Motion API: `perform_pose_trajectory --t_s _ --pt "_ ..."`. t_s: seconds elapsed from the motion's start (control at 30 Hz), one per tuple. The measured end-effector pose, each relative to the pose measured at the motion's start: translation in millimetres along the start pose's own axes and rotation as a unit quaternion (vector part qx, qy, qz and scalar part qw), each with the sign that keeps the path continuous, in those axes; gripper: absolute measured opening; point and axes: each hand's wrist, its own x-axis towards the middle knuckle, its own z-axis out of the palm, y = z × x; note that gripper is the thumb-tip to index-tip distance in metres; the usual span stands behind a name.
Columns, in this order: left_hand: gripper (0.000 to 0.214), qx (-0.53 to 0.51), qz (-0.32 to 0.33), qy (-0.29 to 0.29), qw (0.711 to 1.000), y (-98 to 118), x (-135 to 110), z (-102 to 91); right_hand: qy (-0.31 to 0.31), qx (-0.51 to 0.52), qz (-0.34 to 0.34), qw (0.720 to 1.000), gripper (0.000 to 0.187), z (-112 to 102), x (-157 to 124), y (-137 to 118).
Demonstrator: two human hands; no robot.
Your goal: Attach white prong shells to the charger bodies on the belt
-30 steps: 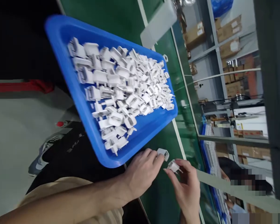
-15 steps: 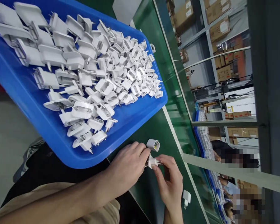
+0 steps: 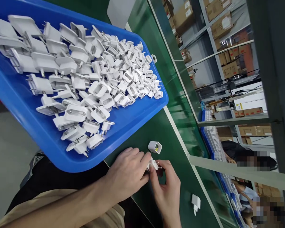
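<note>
My left hand (image 3: 127,174) and my right hand (image 3: 167,190) meet over the green belt (image 3: 171,126), just in front of the blue tray (image 3: 45,139). Both pinch one small white plug piece (image 3: 152,164) between their fingertips; its prongs are mostly hidden by the fingers. A white charger cube (image 3: 155,147) lies loose on the belt just beyond my fingers, its open end facing right. Nothing else is in either hand.
The blue tray holds several white two-pin plug parts (image 3: 85,82) in a heap. Another white plug (image 3: 195,202) lies on the belt at lower right. Shelves with cardboard boxes (image 3: 230,22) stand beyond the belt, and another person (image 3: 242,155) sits at right.
A second ago my left hand held the charger cube and my right the plug piece. The cube now lies on the belt, and both hands have closed together on the plug piece.
</note>
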Motion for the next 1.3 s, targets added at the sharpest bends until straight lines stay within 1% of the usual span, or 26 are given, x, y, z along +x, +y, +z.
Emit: perform_pose_trajectory --t_s 0.07,0.17,0.37,0.5,0.6,0.67,0.8,0.9,1.0,1.17,1.3 --pt "0.014 -0.015 -0.005 -0.01 1.0 -2 -1 -1.3 0.012 0.016 0.001 1.0 0.002 0 -2 2" --pt "0.016 -0.016 -0.007 -0.015 1.0 -3 1 -2.4 0.015 0.017 -0.01 1.0 0.004 -1 -5 4" --pt "0.015 -0.034 -0.008 -0.001 0.999 -3 0 -0.3 -0.03 0.017 -0.047 0.998 0.013 -6 -3 8" --pt "0.016 -0.044 -0.004 0.0 0.999 -3 0 -0.8 -0.024 0.016 -0.083 0.996 0.015 -6 2 13" --pt "0.018 -0.049 -0.003 -0.003 0.999 -3 2 -1.5 -0.014 0.025 -0.103 0.994 0.017 -2 4 18" --pt "0.017 -0.049 -0.001 -0.004 0.999 -3 3 -1.4 -0.003 0.048 -0.098 0.994 0.017 2 5 22" --pt "0.017 -0.049 -0.003 -0.003 0.999 -4 4 -0.1 0.02 0.103 -0.056 0.993 0.012 8 2 27" --pt "0.017 -0.047 -0.012 -0.009 0.999 -3 5 0.4 0.037 0.114 -0.045 0.992 0.012 8 0 28" --pt "0.017 -0.039 -0.018 -0.016 0.999 -2 5 1.0 0.032 0.107 -0.047 0.993 0.015 5 0 26" --pt "0.016 -0.031 -0.015 -0.015 0.999 -2 5 2.2 -0.01 0.044 -0.078 0.996 0.022 -2 1 21" --pt "0.013 -0.032 -0.015 -0.015 0.999 -2 5 1.2 -0.019 0.026 -0.09 0.995 0.024 -3 1 20"
